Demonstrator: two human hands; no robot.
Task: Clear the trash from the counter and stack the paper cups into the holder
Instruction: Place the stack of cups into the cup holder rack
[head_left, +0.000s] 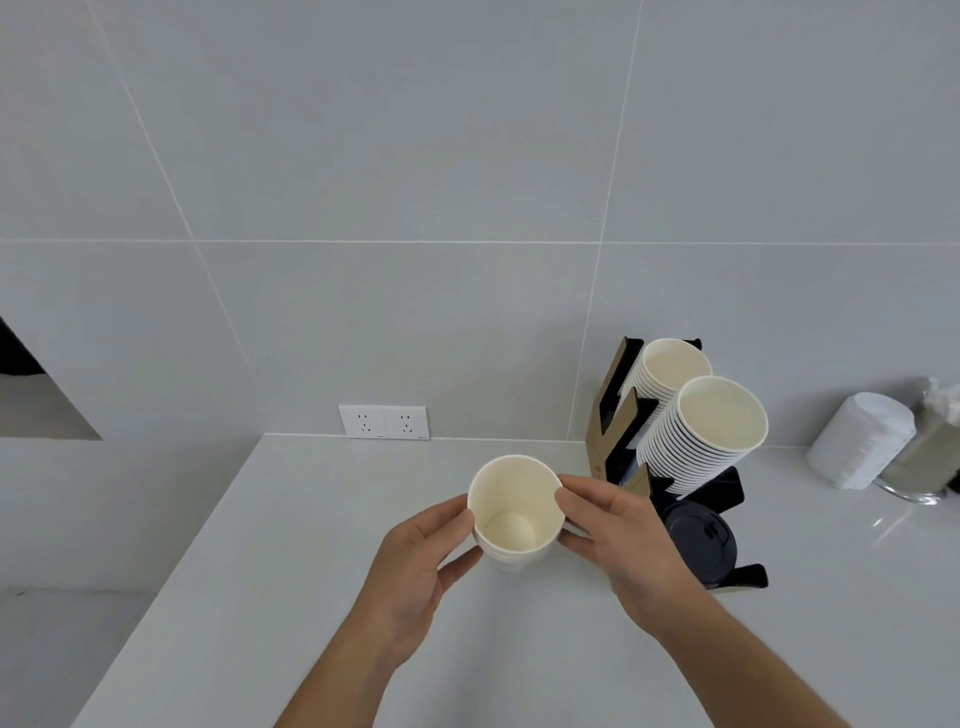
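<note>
A short stack of white paper cups (511, 506) stands upright above the white counter (311, 597), mouth up and empty. My left hand (415, 566) grips its left side and my right hand (623, 535) grips its right side. To the right stands the black and brown cup holder (615, 415). It carries two tilted stacks of white cups, a near stack (706, 431) and a far stack (670, 371). Black lids (698, 540) sit in the holder's front slot, partly hidden by my right hand.
A sleeve of white lids (860, 447) and a clear container (930, 452) lie at the right by the wall. A double wall socket (384, 422) sits just above the counter's back edge. The counter's left edge drops off toward the floor.
</note>
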